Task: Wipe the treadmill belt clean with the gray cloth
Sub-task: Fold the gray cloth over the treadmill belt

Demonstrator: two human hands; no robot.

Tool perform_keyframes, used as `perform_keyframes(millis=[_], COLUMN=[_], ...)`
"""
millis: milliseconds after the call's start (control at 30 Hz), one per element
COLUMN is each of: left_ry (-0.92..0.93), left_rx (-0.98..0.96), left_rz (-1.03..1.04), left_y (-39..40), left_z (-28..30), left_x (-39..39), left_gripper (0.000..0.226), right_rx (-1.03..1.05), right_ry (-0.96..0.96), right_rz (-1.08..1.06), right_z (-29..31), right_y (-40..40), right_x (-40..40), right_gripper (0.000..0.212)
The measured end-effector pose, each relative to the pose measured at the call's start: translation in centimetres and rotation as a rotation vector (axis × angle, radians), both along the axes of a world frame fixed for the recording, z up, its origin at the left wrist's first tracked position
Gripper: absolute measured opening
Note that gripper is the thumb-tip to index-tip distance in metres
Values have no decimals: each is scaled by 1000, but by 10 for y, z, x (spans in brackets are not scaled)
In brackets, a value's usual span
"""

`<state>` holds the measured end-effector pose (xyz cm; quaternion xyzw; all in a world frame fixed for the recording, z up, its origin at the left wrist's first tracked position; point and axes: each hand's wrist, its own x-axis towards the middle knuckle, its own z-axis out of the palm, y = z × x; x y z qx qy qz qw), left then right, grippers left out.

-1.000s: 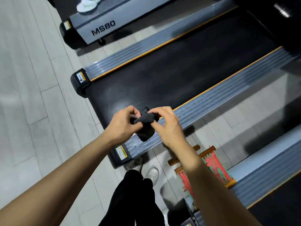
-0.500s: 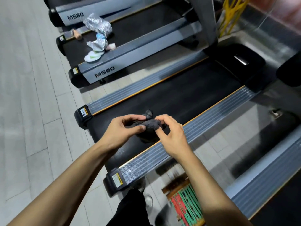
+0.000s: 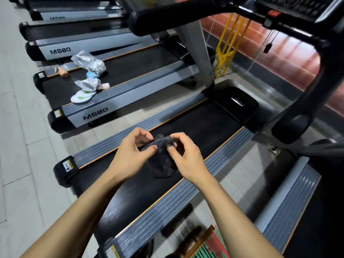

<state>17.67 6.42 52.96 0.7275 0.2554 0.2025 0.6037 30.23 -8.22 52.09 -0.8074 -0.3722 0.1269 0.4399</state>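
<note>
Both hands are raised above the belt (image 3: 195,127) and hold the cloth (image 3: 162,161) between them. The left hand (image 3: 132,155) pinches its upper left edge with thumb and forefinger, and the right hand (image 3: 186,159) pinches the upper right edge in the same way, with the other fingers loosely curled. The cloth hangs down from these two pinches, dark and a little bunched, and I judge it is not touching the belt yet. So the step in hand seems to be preparing the cloth, opening or folding it into a pad, and the wiping itself is not begun. The next move probably calls for gathering the cloth under one palm, lowering it flat on the belt and pushing it along the length. The belt is a long dark strip between two ribbed gray side rails (image 3: 186,190), each with a thin orange line on the inner edge; these lines are the limits for the strokes. At the far end the motor cover (image 3: 236,101) closes the belt, and the near end finishes at the black end cap (image 3: 65,168). The belt surface looks free on both sides of the hands, so long strokes have room. The handlebar (image 3: 167,17) overhead is well above the hands.
</note>
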Motion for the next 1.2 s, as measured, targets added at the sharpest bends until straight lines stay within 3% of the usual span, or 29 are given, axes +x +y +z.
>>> perform_keyframes(millis=[133, 200, 333, 400, 533, 867, 1200], left_ry=[34, 53, 8, -18, 22, 88, 288], left_rx=[1, -35, -179, -285, -357, -351, 31], left_rz=[108, 180, 261, 332, 409, 588, 202], left_y=[14, 22, 37, 42, 49, 63, 89], left_z=[7, 11, 15, 13, 5, -12, -42], left_x=[14, 20, 30, 37, 51, 61, 21], left_gripper=[20, 22, 21, 19, 23, 18, 45], right_rx=[23, 16, -119, -151, -82, -154, -283], right_ry=[-130, -135, -72, -18, 7, -89, -286], right_rz=[-131, -56, 175, 195, 192, 479, 491], right_z=[6, 4, -9, -13, -21, -41, -67], right_y=[12, 17, 30, 41, 61, 103, 128], right_x=[5, 2, -6, -5, 8, 66, 65], right_gripper=[19, 23, 78, 93, 88, 88, 83])
